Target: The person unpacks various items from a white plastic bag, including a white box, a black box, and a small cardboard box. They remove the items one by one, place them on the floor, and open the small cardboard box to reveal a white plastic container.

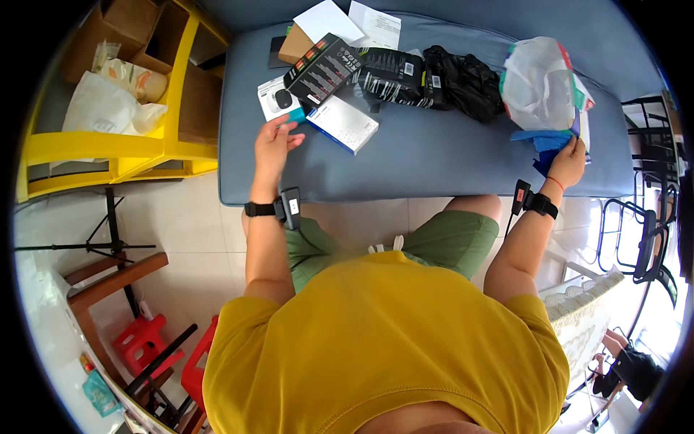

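Observation:
On a blue-grey padded bench (434, 157), my left hand (275, 142) is at the near edge of a small white and teal box (277, 100), fingers apart; whether they touch it I cannot tell. Beside that box lie a black printed box (324, 69) and a white box with a blue side (344, 125). My right hand (568, 163) pinches the edge of a translucent plastic bag (538, 87), with blue crumpled material (548, 145) hanging by the fingers. Between the hands, further back, are black plastic packaging with white stripes (393, 78) and a crumpled black plastic bag (465, 81).
White papers (328, 21) and a brown cardboard piece (295, 46) lie at the back. A yellow shelf (97, 146) with bags and cartons stands left. Red plastic stools (145, 344) are lower left, black metal chairs (642, 238) right. Another person (631, 369) is at lower right.

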`<state>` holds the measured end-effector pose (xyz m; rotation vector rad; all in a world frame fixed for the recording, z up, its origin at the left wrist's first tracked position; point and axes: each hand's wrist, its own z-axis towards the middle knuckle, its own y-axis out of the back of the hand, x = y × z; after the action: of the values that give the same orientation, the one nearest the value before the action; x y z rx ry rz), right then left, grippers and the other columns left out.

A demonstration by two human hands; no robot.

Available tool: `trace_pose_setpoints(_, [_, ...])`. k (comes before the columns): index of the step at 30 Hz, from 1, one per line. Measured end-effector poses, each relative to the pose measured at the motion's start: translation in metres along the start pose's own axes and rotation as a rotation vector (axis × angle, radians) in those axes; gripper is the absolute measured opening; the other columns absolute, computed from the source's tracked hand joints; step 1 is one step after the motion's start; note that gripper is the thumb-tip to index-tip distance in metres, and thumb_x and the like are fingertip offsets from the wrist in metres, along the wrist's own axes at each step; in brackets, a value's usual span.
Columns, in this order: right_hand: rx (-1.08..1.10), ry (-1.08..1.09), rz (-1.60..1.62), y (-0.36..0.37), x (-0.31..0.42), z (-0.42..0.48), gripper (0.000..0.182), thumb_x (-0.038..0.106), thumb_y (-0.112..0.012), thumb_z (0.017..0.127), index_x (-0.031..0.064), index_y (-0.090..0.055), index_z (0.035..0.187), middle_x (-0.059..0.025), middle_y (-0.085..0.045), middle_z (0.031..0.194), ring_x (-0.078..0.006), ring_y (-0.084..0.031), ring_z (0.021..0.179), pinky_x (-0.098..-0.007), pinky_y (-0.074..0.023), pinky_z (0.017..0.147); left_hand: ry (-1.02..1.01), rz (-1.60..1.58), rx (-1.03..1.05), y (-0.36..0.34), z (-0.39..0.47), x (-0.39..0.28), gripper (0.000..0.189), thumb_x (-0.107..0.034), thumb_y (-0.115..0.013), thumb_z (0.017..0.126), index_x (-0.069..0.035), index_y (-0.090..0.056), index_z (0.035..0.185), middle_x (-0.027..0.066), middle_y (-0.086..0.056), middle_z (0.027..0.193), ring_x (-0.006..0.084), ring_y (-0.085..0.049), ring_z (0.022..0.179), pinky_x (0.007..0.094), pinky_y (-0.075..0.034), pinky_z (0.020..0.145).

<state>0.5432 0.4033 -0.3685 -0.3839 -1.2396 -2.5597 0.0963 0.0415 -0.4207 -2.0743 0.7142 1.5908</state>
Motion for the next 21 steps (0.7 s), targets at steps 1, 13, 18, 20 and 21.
trace_pose_setpoints(1, [0.001,-0.012,-0.016,-0.006,-0.007,-0.001,0.027,0.033,-0.051,0.094,0.0152,-0.064,0.109,-0.0121,-0.067,0.101,-0.0333,-0.063,0.091,-0.0423,-0.0498,0.074,0.004,0.042,0.011,-0.005,0.003,-0.002,0.028,-0.012,-0.041,0.1,0.002,-0.052,0.121,0.0153,-0.063,0.112,0.0156,-0.065,0.078,0.0242,-0.054,0.066])
trace_pose_setpoints(13, [0.015,-0.369,0.228,-0.001,-0.032,-0.031,0.036,0.034,-0.065,0.085,0.003,-0.058,0.102,-0.0175,-0.064,0.096,-0.0307,-0.061,0.088,-0.0397,-0.048,0.079,-0.446,0.542,-0.244,-0.033,0.044,0.004,0.027,-0.016,-0.066,0.087,0.003,-0.062,0.106,0.0108,-0.065,0.097,0.0184,-0.06,0.089,0.0286,-0.047,0.082])
trace_pose_setpoints(18, [0.326,-0.255,0.687,-0.005,0.012,-0.086,0.024,0.021,-0.064,0.087,-0.001,-0.06,0.094,-0.007,-0.062,0.084,-0.0148,-0.055,0.08,-0.029,-0.0458,0.075,-0.43,1.002,-0.239,-0.002,0.081,-0.015,0.094,-0.057,-0.08,0.061,0.005,-0.054,0.126,0.0242,-0.06,0.119,0.0367,-0.056,0.112,0.0418,-0.042,0.098])
trace_pose_setpoints(20, [0.514,-0.183,0.836,-0.005,0.046,-0.107,0.02,0.017,-0.062,0.089,-0.0011,-0.061,0.097,-0.0052,-0.062,0.084,-0.0132,-0.054,0.081,-0.0271,-0.045,0.075,-0.33,0.878,-0.117,0.002,0.101,-0.015,0.104,-0.053,-0.083,0.06,0.006,-0.042,0.135,0.0262,-0.053,0.129,0.0341,-0.051,0.122,0.0381,-0.039,0.102])
trace_pose_setpoints(21, [0.61,-0.203,0.942,-0.005,0.064,-0.119,0.018,0.015,-0.061,0.089,-0.0009,-0.062,0.098,-0.0041,-0.062,0.085,-0.0121,-0.054,0.081,-0.026,-0.0446,0.075,-0.293,0.848,-0.06,-0.001,0.11,-0.015,0.107,-0.051,-0.084,0.06,0.006,-0.039,0.138,0.0262,-0.05,0.133,0.0328,-0.05,0.124,0.0372,-0.039,0.104])
